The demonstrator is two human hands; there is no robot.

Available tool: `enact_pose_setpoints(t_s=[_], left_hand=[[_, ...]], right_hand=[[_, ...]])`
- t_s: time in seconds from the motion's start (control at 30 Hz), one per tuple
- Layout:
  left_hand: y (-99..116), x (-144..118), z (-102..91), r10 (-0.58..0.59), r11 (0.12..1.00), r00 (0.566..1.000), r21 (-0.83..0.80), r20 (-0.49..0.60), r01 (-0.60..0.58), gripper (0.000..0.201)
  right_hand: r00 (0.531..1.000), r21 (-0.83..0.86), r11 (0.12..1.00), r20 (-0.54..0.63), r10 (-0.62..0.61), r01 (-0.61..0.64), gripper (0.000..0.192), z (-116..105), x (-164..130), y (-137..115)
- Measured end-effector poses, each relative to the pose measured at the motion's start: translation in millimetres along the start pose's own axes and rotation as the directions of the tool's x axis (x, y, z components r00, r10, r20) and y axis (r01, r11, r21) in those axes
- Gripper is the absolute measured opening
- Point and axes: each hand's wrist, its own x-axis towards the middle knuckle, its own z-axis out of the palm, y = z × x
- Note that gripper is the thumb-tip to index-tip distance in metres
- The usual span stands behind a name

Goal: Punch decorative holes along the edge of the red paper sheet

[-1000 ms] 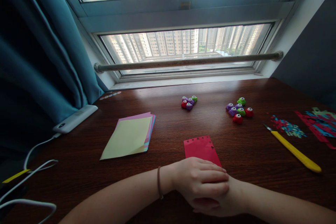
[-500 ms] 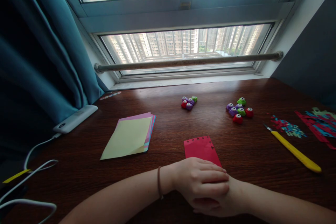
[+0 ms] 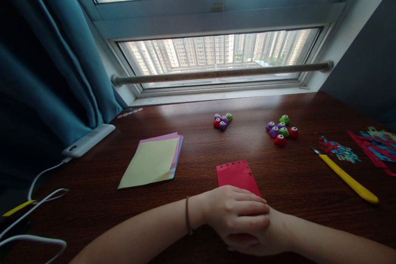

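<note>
A red sheet of paper (image 3: 236, 177) lies on the table, with a row of small punched shapes along its far edge and one more near its right edge. Over its near part rests my left hand (image 3: 239, 210), fingers together and bent across my right hand (image 3: 269, 235). The fingers of my right hand are hidden beneath it. A dark reddish patch shows below my left fingers; what it is I cannot make out. To the right lies a yellow-handled craft knife (image 3: 348, 177).
Left of the hands is a stack of coloured paper (image 3: 151, 163). Farther back sit small craft punches with eye-like tops (image 3: 222, 120) and a second group of them (image 3: 281, 130). Paper confetti (image 3: 340, 149) and paper strips (image 3: 377, 146) lie right; a white device (image 3: 89, 140) lies left.
</note>
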Motion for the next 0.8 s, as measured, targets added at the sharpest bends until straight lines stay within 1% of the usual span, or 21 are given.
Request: enact_pose_setpoints(t_s=[0.07, 0.13, 0.2, 0.27, 0.37, 0.47, 0.57, 0.7, 0.8], left_hand=[[0, 0, -0.3, -0.001, 1.000, 1.000, 0.001, 0.001, 0.001, 0.051], [0, 0, -0.6, -0.002, 1.000, 1.000, 0.004, 0.000, 0.002, 0.047], [1, 1, -1.0, -0.005, 1.000, 1.000, 0.008, 0.000, 0.005, 0.043], [0, 1, -1.3, -0.006, 1.000, 1.000, 0.009, 0.005, 0.006, 0.040], [0, 0, -1.2, -0.003, 1.000, 1.000, 0.001, 0.013, 0.003, 0.043], [0, 0, -0.8, 0.002, 1.000, 1.000, -0.010, 0.015, -0.002, 0.048], [0, 0, -0.6, 0.006, 1.000, 1.000, -0.011, 0.010, -0.006, 0.049], [1, 1, -0.7, -0.006, 1.000, 1.000, 0.006, 0.008, 0.006, 0.043], [0, 1, -1.0, -0.002, 1.000, 1.000, -0.001, 0.011, 0.002, 0.046]], right_hand=[[1.000, -0.022, 0.999, 0.001, 0.029, -0.029, 0.032, 0, -1, -4], [1.000, -0.035, 0.999, 0.012, 0.020, -0.019, 0.031, -1, -3, -7], [1.000, -0.032, 0.999, 0.003, -0.028, 0.028, 0.032, -2, -4, -9], [0.995, -0.025, 0.996, -0.045, -0.085, 0.084, 0.031, -1, -5, -7], [0.988, -0.027, 0.992, -0.092, -0.125, 0.123, 0.029, 2, -4, 0], [0.981, -0.015, 0.984, -0.083, -0.178, 0.177, 0.029, 6, -3, 7], [0.970, 0.031, 0.972, -0.064, -0.232, 0.235, 0.027, 9, -4, 10], [0.972, 0.045, 0.973, -0.085, -0.221, 0.225, 0.029, 7, -3, 8], [0.973, 0.028, 0.978, -0.108, -0.204, 0.208, 0.030, 4, -1, 4]])
